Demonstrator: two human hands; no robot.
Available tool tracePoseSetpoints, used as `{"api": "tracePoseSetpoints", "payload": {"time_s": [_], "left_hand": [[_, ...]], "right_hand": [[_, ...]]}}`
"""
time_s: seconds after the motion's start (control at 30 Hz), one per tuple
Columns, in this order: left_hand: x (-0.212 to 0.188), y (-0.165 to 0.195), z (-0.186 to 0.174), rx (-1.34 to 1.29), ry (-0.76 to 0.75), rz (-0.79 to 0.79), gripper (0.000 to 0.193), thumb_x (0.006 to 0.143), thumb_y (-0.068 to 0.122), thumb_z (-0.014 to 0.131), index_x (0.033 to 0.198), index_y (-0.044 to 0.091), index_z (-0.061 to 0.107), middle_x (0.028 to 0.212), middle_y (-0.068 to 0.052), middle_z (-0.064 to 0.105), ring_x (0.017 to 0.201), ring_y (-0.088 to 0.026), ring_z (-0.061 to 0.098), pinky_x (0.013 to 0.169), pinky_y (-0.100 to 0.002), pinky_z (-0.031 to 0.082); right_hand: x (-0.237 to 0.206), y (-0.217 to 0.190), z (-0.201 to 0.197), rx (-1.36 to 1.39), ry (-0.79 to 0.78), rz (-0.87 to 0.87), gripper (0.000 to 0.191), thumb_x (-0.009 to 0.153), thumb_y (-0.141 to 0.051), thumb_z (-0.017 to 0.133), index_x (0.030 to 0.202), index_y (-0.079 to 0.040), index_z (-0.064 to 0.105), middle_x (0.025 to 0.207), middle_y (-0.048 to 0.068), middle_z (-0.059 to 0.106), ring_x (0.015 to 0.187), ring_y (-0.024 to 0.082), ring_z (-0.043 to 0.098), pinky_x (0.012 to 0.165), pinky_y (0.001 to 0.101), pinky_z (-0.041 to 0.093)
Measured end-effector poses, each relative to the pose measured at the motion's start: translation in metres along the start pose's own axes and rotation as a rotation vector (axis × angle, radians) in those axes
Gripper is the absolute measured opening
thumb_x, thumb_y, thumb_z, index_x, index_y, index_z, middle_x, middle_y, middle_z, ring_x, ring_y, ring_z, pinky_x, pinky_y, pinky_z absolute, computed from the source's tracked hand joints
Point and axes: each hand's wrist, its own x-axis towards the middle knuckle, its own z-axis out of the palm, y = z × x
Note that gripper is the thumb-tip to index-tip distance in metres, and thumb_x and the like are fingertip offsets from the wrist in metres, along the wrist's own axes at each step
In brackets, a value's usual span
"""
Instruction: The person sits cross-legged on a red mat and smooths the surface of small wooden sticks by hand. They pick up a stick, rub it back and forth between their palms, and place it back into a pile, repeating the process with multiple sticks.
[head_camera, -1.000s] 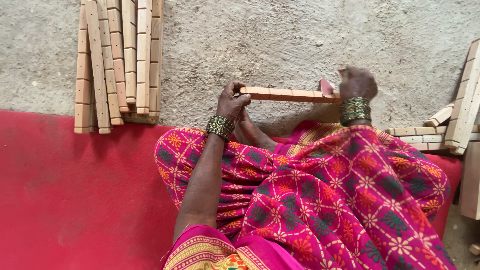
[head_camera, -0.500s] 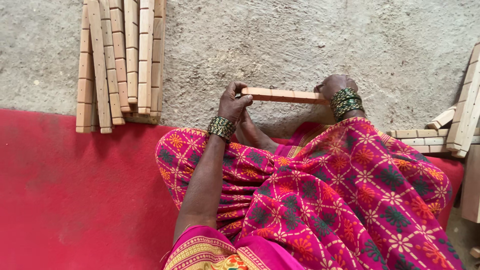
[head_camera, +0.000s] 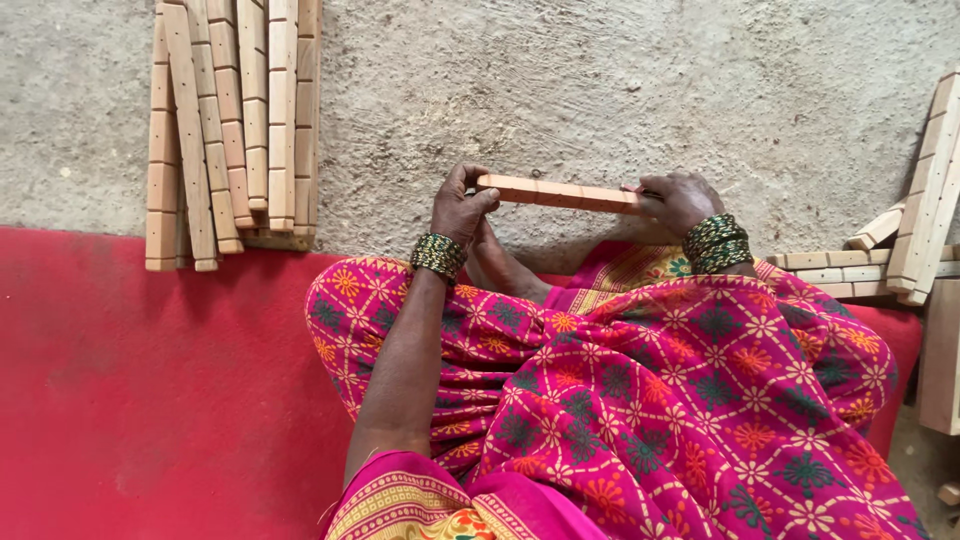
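A person sat on a red mat (head_camera: 150, 400) with a pink patterned sari (head_camera: 680, 400) spread over the knees, and held a wooden slat (head_camera: 560, 194) level above the lap, just past the knees toward twelve o'clock. The left hand (head_camera: 458, 208) gripped the slat's nine o'clock end, fingers curled over the top edge and thumb pressed on the near face, so the hand was closed tight on the wood. The right hand (head_camera: 682, 203) closed over the three o'clock end, its fingers wrapped round the far side; something thin and dark showed at its knuckles, too small to tell what. Both wrists carried stacks of green and gold bangles (head_camera: 437, 257). The slat was pale reddish-brown, long and narrow, with small holes along its face. Beneath it lay a rough concrete floor (head_camera: 600, 80), which met the mat's edge just under the hands. At about ten o'clock from the hands, well apart, a bundle of similar slats (head_camera: 230, 120) lay side by side, running lengthwise from twelve to six, their lower ends overlapping the mat. At three o'clock, near the right wrist, another pile of wooden pieces (head_camera: 900, 240) lay crossed, some flat and some leaning upward.
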Motion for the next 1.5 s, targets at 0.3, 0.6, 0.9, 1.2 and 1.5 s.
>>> {"api": "tracePoseSetpoints", "payload": {"time_s": [0.3, 0.6, 0.9, 1.2, 1.5], "left_hand": [[-0.002, 0.008, 0.002, 0.282, -0.012, -0.044, 0.034, 0.084, 0.003, 0.074, 0.116, 0.004, 0.061, 0.099, -0.007, 0.070, 0.084, -0.014, 0.072, 0.072, -0.026, 0.065], [0.005, 0.008, -0.009, -0.103, 0.008, 0.022, 0.029, 0.090, 0.004, 0.072, 0.118, 0.005, 0.066, 0.102, -0.004, 0.068, 0.088, -0.013, 0.072, 0.078, -0.027, 0.066], [-0.002, 0.017, -0.003, 0.155, 0.045, -0.017, 0.038, 0.085, 0.001, 0.075, 0.121, 0.009, 0.068, 0.100, -0.004, 0.073, 0.090, -0.011, 0.069, 0.080, -0.025, 0.059], [-0.002, 0.013, 0.000, 0.192, 0.050, 0.026, 0.035, 0.081, -0.002, 0.072, 0.114, 0.008, 0.068, 0.099, -0.003, 0.074, 0.090, -0.010, 0.069, 0.079, -0.024, 0.060], [-0.004, 0.015, -0.008, 0.115, 0.070, -0.052, 0.028, 0.084, 0.003, 0.077, 0.111, 0.005, 0.069, 0.098, -0.003, 0.075, 0.087, -0.010, 0.071, 0.076, -0.025, 0.063]], "right_hand": [[-0.006, -0.007, -0.003, 0.230, -0.017, 0.325, 0.020, 0.099, -0.024, 0.068, 0.112, -0.031, 0.082, 0.103, -0.006, 0.079, 0.081, 0.010, 0.072, 0.077, 0.0264, 0.059], [0.001, 0.014, -0.025, 0.600, 0.391, 0.764, 0.016, 0.101, -0.020, 0.067, 0.109, -0.026, 0.079, 0.100, -0.003, 0.081, 0.073, 0.019, 0.066, 0.063, 0.0404, 0.054], [0.032, 0.020, -0.048, 0.173, 0.569, 0.299, 0.025, 0.090, -0.012, 0.077, 0.115, -0.011, 0.082, 0.101, 0.013, 0.077, 0.084, 0.022, 0.075, 0.080, 0.0351, 0.060], [0.049, -0.169, -0.046, -0.169, 0.540, 0.144, 0.031, 0.089, -0.019, 0.070, 0.118, -0.009, 0.075, 0.096, 0.009, 0.071, 0.086, 0.022, 0.069, 0.075, 0.0344, 0.060], [0.055, -0.270, -0.022, -0.019, 0.510, -0.387, 0.043, 0.087, -0.007, 0.063, 0.130, -0.008, 0.068, 0.095, 0.007, 0.066, 0.090, 0.025, 0.064, 0.072, 0.0352, 0.058]]}}
